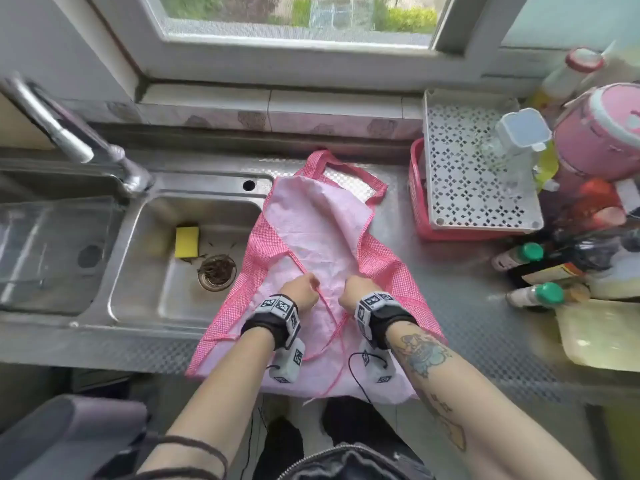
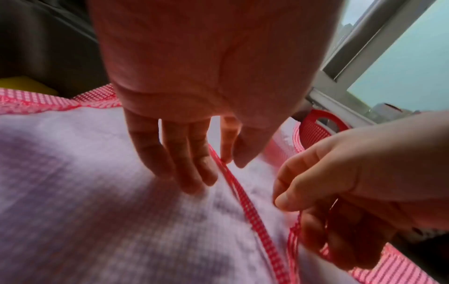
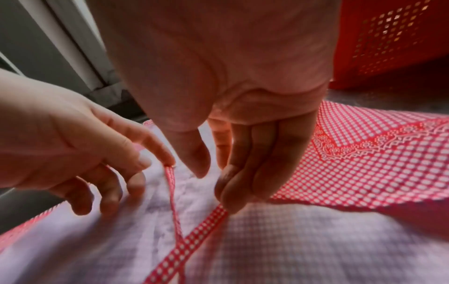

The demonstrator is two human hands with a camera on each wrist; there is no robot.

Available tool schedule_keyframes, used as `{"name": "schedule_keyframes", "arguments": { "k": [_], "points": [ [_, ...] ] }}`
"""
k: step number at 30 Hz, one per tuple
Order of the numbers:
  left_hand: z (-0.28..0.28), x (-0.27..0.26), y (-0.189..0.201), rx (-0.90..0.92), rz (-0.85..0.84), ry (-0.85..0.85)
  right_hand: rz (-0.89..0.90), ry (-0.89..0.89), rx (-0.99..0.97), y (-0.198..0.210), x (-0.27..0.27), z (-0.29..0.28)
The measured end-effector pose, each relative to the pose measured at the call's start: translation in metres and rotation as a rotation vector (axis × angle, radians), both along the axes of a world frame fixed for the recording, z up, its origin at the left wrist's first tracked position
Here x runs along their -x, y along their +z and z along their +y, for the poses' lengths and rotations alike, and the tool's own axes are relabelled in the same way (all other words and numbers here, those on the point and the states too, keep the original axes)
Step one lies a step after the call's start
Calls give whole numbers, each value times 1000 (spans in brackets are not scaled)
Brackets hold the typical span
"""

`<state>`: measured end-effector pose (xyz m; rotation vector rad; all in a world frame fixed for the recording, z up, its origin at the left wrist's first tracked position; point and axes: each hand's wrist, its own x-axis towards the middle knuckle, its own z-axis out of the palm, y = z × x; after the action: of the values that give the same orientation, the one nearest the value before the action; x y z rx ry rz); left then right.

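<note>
Head view: flat pink checked apron point(image 1: 322, 223)

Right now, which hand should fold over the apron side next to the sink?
Probably the left hand: it sits on the sink side of the apron, nearest that checked edge. It must first drop the tie it pinches. The right hand would have to cross over.
</note>
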<state>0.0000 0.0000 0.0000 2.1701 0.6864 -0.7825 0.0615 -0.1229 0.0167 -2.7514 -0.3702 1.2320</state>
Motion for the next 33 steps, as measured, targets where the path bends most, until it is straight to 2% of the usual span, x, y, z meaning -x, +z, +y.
{"name": "schedule_keyframes", "arguments": {
  "k": [6,8,11,14,16,17,20,22,26,30,33],
  "points": [
    [-10,5,-1,-139,-8,-38,55,66,44,-8,13,-8],
    [-11,9,2,-153,-68,17,36,29,-29,-12,17,-9],
    [-8,18,11,-134,-186,161,15,-119,-200,-5,14,-10],
    [-5,24,28,-67,-334,274,67,-257,-400,10,10,-9],
    [-2,28,38,-58,-392,302,99,-230,-454,20,12,-9],
    [0,30,40,-71,-383,284,79,-138,-428,22,15,-10],
    [6,36,39,-151,-269,90,26,166,-270,21,31,-18],
    [9,35,37,-159,-179,-57,39,238,-219,11,41,-24],
    [6,25,22,-166,-49,-350,7,193,-117,-4,53,-24],
    [-4,21,4,-289,-104,-607,-52,188,-10,-11,61,-23],
    [-5,24,-2,-386,-143,-722,-101,58,-74,-3,60,-24]
  ]
}}
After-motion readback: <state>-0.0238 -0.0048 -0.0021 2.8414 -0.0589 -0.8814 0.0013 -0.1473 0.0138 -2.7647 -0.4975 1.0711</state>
